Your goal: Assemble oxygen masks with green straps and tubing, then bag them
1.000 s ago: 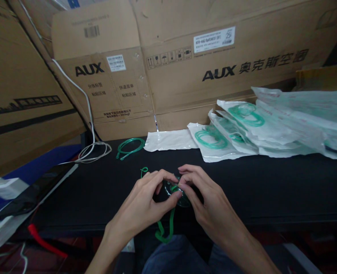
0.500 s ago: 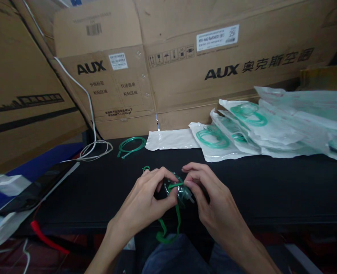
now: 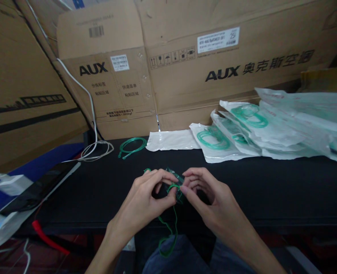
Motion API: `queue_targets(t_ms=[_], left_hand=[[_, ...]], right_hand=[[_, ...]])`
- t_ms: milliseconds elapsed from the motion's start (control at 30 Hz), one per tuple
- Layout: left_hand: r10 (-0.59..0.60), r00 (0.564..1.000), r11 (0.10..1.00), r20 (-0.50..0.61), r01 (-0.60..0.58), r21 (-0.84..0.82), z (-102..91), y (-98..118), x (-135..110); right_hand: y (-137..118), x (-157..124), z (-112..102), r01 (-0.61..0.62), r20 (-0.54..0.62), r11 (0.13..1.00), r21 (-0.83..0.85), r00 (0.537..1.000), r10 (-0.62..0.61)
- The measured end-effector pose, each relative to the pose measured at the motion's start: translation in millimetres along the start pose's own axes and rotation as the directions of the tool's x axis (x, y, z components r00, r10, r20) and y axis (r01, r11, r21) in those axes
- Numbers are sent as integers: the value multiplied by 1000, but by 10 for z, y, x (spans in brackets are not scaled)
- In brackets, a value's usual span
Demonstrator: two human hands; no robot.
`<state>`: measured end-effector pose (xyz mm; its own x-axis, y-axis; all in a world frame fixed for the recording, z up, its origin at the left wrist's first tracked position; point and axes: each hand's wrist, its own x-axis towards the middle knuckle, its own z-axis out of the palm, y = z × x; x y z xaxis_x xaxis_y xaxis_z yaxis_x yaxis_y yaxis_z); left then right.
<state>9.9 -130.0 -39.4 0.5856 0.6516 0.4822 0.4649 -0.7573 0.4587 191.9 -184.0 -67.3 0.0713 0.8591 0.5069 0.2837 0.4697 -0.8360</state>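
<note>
Just above the front edge of the desk, my left hand is closed, thumb against fingers, on a clear green-tinted oxygen mask. A green elastic strap runs from it and hangs in a loop over my lap. Facing it, my right hand pinches the strap between thumb and index finger, close to the left fingertips. There the strap makes a small bend at the mask. Much of the mask is hidden behind my fingers, and a small green curl of strap shows beyond the left knuckles.
Coiled green tubing lies on the black desk. Beside it are a flat white pouch and a pile of clear-fronted packs with tubing. Cardboard boxes wall the back. A white cable and charger are left.
The right hand has turned slightly, its thumb now pressing the strap nearer the left fingertips. The mask has rotated, and the hanging strap has twisted edge-on and dropped a little.
</note>
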Motion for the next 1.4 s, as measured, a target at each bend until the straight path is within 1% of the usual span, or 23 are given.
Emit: queue_targets(t_ms=[167, 300, 500, 633, 733, 833, 933, 1100, 1200, 1233, 1267, 1333, 1400], left_hand=[[20, 1000, 1000, -10, -19, 24, -1, -6, -5], [40, 999, 998, -6, -40, 38, 3, -24, -4], [58, 998, 993, -4, -57, 105, 19, -11, -14], [58, 998, 989, -27, -54, 137, 32, -8, -14], [49, 997, 990, -54, -42, 133, 30, -15, -4], [30, 997, 992, -70, -21, 126, 21, -19, 6], [24, 996, 993, -86, -14, 117, 17, -19, 5], [14, 995, 993, -96, -3, 116, 13, -19, -11], [-1, 994, 992, -111, 15, 124, 6, -22, -7], [-7, 994, 992, -110, 21, 121, 3, -26, -6], [-11, 994, 993, -106, 23, 113, 2, -30, -6], [-3, 996, 997, -93, 10, 81, -1, -45, -11], [15, 996, 999, -85, -12, 41, -2, -65, -20]], right_hand=[[-25, 20, -11, 125, 33, 984, -125, 992, -122], [-33, 20, 2, 175, 38, 963, -204, 985, -170], [-4, -16, 51, 228, -4, 906, -357, 969, -245], [7, -32, 60, 234, -74, 879, -415, 954, -289], [1, -37, 54, 211, -142, 865, -455, 942, -304], [-6, -43, 45, 145, -225, 871, -469, 934, -276], [-13, -51, 38, 86, -305, 875, -477, 917, -257], [-6, -65, 30, 40, -370, 875, -482, 896, -245], [17, -63, 30, 0, -404, 896, -444, 892, -200], [24, -58, 27, -7, -399, 906, -423, 899, -179], [29, -49, 22, -4, -368, 920, -391, 917, -153], [29, -27, 2, 4, -248, 955, -296, 965, -81], [17, -4, -30, -28, -128, 982, -189, 992, 3]])
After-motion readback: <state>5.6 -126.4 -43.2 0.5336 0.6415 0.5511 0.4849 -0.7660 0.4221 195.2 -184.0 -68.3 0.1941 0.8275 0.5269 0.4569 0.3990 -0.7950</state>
